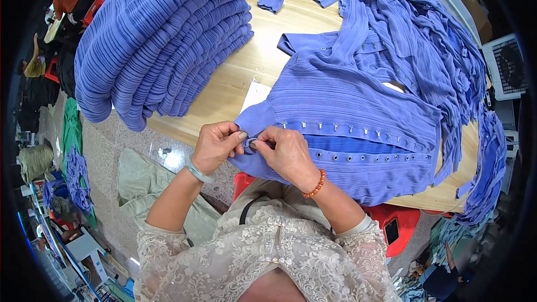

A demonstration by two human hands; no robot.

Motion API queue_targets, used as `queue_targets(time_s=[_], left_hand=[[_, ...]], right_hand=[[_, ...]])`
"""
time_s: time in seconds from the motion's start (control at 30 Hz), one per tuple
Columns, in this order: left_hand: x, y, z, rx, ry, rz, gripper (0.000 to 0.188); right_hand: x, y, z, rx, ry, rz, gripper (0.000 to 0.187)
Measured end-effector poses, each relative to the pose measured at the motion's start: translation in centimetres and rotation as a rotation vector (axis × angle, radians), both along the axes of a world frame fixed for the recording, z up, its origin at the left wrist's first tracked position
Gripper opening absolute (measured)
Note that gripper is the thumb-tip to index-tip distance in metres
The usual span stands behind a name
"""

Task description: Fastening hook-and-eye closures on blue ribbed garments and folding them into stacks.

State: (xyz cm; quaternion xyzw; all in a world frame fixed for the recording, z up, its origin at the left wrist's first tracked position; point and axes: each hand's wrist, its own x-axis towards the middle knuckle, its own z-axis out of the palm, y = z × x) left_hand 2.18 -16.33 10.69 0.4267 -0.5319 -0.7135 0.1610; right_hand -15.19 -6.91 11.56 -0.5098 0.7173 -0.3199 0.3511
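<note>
A periwinkle-blue ribbed knit cardigan [347, 109] lies spread in front of me, its bottom or top edge toward my left. Metal hooks line one front edge and round eyelets the other, with a gap between the two in the middle. At the left end of this opening, my left hand [212, 148] pinches the fabric between thumb and finger. Close beside it, my right hand [288, 156] pinches the same bunched edge. The fingertips almost meet, and the small part between them is mostly hidden.
Folded blue knits form a tall stack [162, 39] at the far left of the wooden table [224, 98]. More loose blue garments [414, 45] heap at the far right. A phone [391, 231] lies on a red seat [405, 218]. Pale cloth [145, 182] hangs by my left arm.
</note>
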Motion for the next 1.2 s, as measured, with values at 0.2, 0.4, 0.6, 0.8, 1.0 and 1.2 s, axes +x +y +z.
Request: queue_targets(time_s=[0.2, 0.4, 0.6, 0.8, 1.0, 1.2], left_hand=[[0.0, -0.2, 0.3, -0.005, -0.091, 0.089, 0.009], [-3.5, 0.0, 3.5, -1.32, -0.266, -0.102, 0.042], [-5.9, -1.1, 1.8, -1.079, -0.386, -0.367, 0.032], [-5.5, -1.9, 1.7, -0.964, -0.377, -0.455, 0.015], [-5.9, -1.8, 2.4, -0.946, -0.431, -0.476, 0.011], [-6.0, -2.3, 2.4, -0.92, -0.403, -0.565, 0.008]], right_hand=[[-0.7, 1.8, 0.9, -0.123, 0.139, 0.069, 0.014], [-1.7, 2.6, 1.6, -0.122, 0.154, 0.169, 0.013], [-1.7, 1.9, 1.6, -0.099, 0.191, 0.065, 0.012], [-1.7, 1.4, 0.8, -0.142, 0.171, 0.049, 0.013], [-1.8, 1.6, 0.3, -0.167, 0.17, 0.04, 0.013], [-1.2, 1.9, 0.8, -0.184, 0.281, 0.037, 0.012]])
